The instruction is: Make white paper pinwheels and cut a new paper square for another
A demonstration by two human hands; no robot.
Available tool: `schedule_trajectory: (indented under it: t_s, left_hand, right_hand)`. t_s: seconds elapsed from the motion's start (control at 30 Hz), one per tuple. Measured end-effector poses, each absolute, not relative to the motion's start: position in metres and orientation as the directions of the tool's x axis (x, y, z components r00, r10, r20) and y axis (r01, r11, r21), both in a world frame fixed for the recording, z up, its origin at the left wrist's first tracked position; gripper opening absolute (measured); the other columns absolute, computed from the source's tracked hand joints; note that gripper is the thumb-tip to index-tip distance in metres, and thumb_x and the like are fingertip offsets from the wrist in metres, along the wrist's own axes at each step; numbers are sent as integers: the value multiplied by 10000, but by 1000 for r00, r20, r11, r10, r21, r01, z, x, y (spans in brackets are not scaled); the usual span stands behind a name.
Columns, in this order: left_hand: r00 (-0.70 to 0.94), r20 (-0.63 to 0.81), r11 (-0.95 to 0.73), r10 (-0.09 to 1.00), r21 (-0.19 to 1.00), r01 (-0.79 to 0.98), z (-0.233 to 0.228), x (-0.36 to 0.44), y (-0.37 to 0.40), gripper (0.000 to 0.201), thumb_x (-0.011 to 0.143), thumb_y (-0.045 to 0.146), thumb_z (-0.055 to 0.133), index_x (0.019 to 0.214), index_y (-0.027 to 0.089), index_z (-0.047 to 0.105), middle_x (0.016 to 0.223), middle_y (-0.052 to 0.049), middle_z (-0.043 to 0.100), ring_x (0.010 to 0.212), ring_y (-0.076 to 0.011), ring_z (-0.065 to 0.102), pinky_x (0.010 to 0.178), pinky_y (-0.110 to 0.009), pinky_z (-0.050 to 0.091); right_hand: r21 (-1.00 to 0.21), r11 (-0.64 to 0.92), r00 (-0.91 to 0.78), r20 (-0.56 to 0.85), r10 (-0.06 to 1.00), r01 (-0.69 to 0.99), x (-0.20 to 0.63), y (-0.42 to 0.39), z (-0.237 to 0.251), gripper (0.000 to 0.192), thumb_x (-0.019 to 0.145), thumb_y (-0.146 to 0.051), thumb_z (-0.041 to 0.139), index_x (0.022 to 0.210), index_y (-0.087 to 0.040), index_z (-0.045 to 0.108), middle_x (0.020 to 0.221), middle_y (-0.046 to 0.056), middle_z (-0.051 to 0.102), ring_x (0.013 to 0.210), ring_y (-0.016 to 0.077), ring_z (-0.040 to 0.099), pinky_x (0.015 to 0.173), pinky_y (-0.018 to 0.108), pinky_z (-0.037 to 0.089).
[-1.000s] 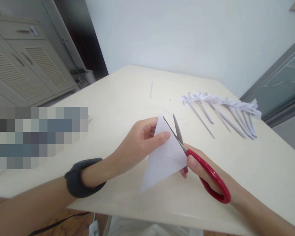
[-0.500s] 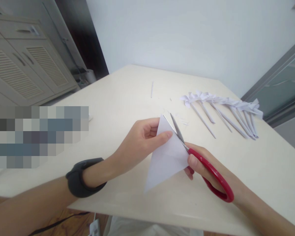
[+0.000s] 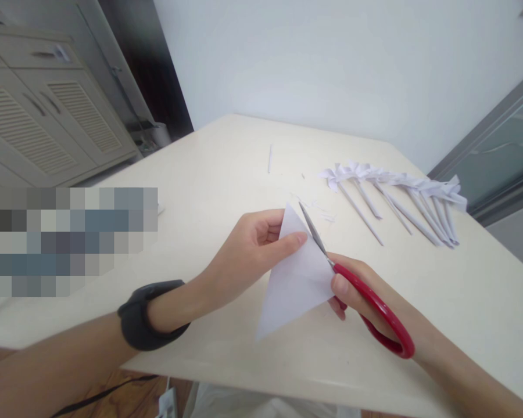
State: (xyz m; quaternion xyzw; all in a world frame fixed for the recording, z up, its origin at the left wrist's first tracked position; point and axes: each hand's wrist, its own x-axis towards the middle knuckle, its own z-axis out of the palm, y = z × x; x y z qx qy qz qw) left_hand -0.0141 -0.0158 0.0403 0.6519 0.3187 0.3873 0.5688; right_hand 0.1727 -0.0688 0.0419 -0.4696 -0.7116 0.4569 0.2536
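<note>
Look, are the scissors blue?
No, the scissors in the right hand have red handles, cutting white paper.

Bare forearms without sleeves, a wide black padded wristband [image 3: 150,316] around the left wrist, lower left of frame

One folded paper triangle [image 3: 294,278], one pair of scissors [image 3: 366,302], one long paper strip [image 3: 269,158].
</note>
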Motion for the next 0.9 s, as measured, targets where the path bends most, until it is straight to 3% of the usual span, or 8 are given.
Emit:
schedule_trajectory:
  t_s: [0.9]
  left_hand:
    - [518,106,-97,849,994,-45,39,-15,-15,205,837,363,535,850,169,603,857,-15,658,753,-150,614,627,-220,475]
  right_hand:
    - [-874,104,-370,-91,924,474,170,-69,35,433,880,-509,377,595,-183,391,543,-20,476,518,106,471,528,232,377]
